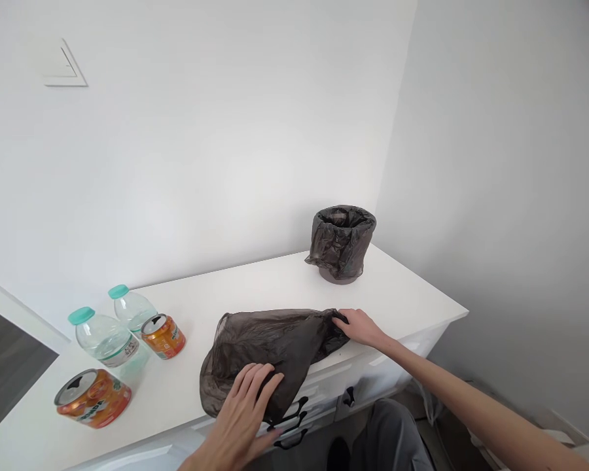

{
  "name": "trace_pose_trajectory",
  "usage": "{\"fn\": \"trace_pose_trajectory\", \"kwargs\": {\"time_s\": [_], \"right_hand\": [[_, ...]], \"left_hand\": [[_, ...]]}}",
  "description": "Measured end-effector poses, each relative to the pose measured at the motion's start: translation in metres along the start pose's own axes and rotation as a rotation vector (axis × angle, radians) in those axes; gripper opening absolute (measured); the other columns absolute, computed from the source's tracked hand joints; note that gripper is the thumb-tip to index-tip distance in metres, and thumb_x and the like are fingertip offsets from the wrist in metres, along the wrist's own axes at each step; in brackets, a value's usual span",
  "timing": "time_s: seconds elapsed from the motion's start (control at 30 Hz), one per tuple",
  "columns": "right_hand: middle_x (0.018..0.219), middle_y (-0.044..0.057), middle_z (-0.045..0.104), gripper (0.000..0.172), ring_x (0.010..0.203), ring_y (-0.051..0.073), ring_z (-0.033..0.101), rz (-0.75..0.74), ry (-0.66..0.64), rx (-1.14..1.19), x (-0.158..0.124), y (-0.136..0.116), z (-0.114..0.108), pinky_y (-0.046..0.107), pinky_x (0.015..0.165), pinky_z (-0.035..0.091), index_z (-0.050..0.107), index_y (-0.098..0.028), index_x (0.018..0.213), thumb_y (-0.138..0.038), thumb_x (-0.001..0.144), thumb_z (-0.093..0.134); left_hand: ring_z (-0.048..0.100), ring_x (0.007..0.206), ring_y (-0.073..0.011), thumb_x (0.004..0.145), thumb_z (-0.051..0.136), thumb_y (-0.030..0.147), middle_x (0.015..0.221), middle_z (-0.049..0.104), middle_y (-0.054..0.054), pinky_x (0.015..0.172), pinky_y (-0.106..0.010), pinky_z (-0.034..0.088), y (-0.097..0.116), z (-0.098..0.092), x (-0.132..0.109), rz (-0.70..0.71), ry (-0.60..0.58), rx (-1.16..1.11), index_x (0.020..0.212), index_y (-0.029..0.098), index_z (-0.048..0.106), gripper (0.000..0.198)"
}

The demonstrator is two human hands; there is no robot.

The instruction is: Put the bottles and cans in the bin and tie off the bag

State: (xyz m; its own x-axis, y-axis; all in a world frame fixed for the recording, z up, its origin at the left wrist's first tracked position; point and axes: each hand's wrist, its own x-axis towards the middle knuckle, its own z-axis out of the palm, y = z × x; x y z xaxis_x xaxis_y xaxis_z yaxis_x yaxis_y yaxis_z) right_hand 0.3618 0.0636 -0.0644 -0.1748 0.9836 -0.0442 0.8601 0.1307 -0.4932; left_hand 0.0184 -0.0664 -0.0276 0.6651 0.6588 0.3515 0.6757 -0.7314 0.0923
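- Fig.: head view, 1 person at a white counter; 2 hands in view, both on 1 dark grey bag.
- Bag: lies flat & crumpled near the counter's front edge, lower centre of view, long axis approx. 9–3 o'clock.
- Left hand: grip apart, fingers spread, palm down on the bag's near-left part; most of the bag lies at 12–1 o'clock from it.
- Right hand: grip clamped on the bag's right end, fingertips curled into the bunched plastic; the bag runs off at 9 o'clock from it.
- Bin: 1, w/ dark liner, upright at 1 o'clock from the bag, well apart, near the wall corner.
- Bottles: 2, teal caps, at 9 o'clock from the bag; near bottle, far bottle.
- Cans: 2, orange, on their sides; upper can just beside the bottles, lower can at 8 o'clock.
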Motion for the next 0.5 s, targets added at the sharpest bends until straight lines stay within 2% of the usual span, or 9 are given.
{"fn": "trace_pose_trajectory", "kwargs": {"time_s": [0.07,0.13,0.2,0.23,0.33,0.4,0.43,0.5], "right_hand": [[0.1,0.008,0.077,0.032,0.096,0.027,0.07,-0.018,-0.002,0.011,-0.003,0.0,-0.002,0.031,0.077,0.042,0.07,-0.022,0.092,-0.036,0.102,0.043],[0.099,0.006,0.077,0.034,0.094,0.025,0.07,-0.044,-0.002,0.027,-0.008,0.0,-0.006,0.03,0.077,0.042,0.069,-0.023,0.091,-0.038,0.103,0.041],[0.097,0.004,0.077,0.035,0.092,0.024,0.07,-0.065,0.0,0.038,-0.012,0.002,-0.011,0.03,0.077,0.043,0.069,-0.024,0.09,-0.04,0.104,0.04],[0.097,0.004,0.077,0.035,0.091,0.024,0.069,-0.07,0.002,0.041,-0.014,0.003,-0.012,0.03,0.076,0.043,0.069,-0.024,0.089,-0.04,0.104,0.041],[0.099,0.005,0.077,0.029,0.094,0.025,0.069,-0.059,0.025,0.04,-0.018,0.006,-0.014,0.031,0.077,0.045,0.069,-0.024,0.094,-0.038,0.102,0.045],[0.108,0.007,0.076,0.023,0.103,0.027,0.068,-0.034,0.059,0.037,-0.021,0.003,-0.013,0.034,0.083,0.046,0.068,-0.023,0.106,-0.034,0.099,0.049],[0.115,0.008,0.074,0.024,0.109,0.028,0.066,-0.026,0.091,0.034,-0.024,-0.001,-0.012,0.036,0.088,0.047,0.066,-0.023,0.114,-0.031,0.098,0.051],[0.129,0.012,0.068,0.036,0.122,0.03,0.061,-0.065,0.191,0.021,-0.029,-0.014,-0.011,0.041,0.1,0.045,0.06,-0.021,0.129,-0.027,0.095,0.053]], "left_hand": [[0.066,0.116,-0.0281,0.087,0.061,0.015,0.121,0.072,-0.008,0.104,-0.046,0.051,-0.004,0.002,0.002,-0.05,0.004,-0.054,0.124,0.025,0.063,0.039],[0.071,0.094,-0.0216,0.096,0.049,0.016,0.101,0.076,-0.004,0.089,-0.035,0.056,-0.012,-0.004,0.009,-0.183,-0.018,-0.202,0.108,0.025,0.065,0.022],[0.071,0.079,-0.0189,0.103,0.041,0.029,0.09,0.076,-0.002,0.074,-0.029,0.056,-0.026,-0.015,0.02,-0.371,-0.033,-0.326,0.102,0.025,0.062,0.021],[0.071,0.078,-0.019,0.104,0.039,0.034,0.09,0.076,-0.002,0.072,-0.029,0.055,-0.035,-0.021,0.027,-0.459,-0.029,-0.34,0.102,0.025,0.061,0.024],[0.074,0.088,-0.0236,0.106,0.032,0.04,0.094,0.077,-0.006,0.079,-0.033,0.056,-0.073,-0.04,0.047,-0.641,-0.062,-0.109,0.106,0.023,0.061,0.033],[0.074,0.091,-0.0318,0.103,0.035,0.037,0.095,0.076,-0.014,0.08,-0.043,0.057,-0.095,-0.05,0.06,-0.696,-0.138,0.09,0.114,0.017,0.061,0.035],[0.074,0.097,-0.0363,0.102,0.038,0.033,0.101,0.076,-0.019,0.083,-0.049,0.056,-0.103,-0.052,0.067,-0.701,-0.156,0.156,0.119,0.012,0.061,0.035],[0.065,0.12,-0.0419,0.097,0.042,0.021,0.127,0.067,-0.028,0.098,-0.058,0.05,-0.105,-0.051,0.079,-0.657,-0.14,0.215,0.131,0.007,0.057,0.04]]}}
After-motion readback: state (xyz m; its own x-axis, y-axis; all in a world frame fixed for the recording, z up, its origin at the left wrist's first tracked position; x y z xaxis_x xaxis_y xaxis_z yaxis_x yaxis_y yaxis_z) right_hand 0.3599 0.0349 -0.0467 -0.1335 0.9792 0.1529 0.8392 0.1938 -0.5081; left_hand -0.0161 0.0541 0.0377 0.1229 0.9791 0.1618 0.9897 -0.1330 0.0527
